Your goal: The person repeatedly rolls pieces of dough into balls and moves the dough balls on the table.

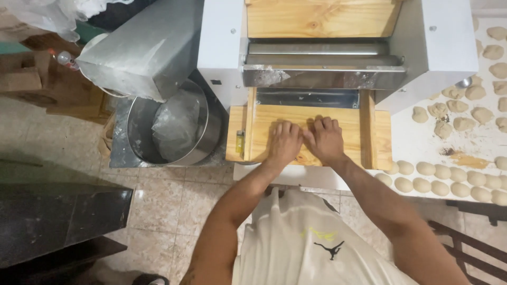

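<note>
Side by side, both hands press flat on the wooden tray of a dough rolling machine.

Leftmost, a round metal tub point(174, 126) on the floor holds a crumpled clear plastic bag point(177, 124) under a slanted metal chute point(142, 50). On the wooden tray point(259, 126), beside a small yellow lighter point(240, 141), the left hand point(284, 142) and right hand point(325, 140) lie palms down, fingers together, thumbs nearly touching. Whatever is beneath them is hidden; if dough, it would likely be soft, light and slightly sticky, best handled from its edges. Above sit the steel rollers point(322, 53). Rightward, the white table point(422, 142) carries rows of smooth dough balls point(438, 186) and rougher dough lumps point(465, 105).
</note>
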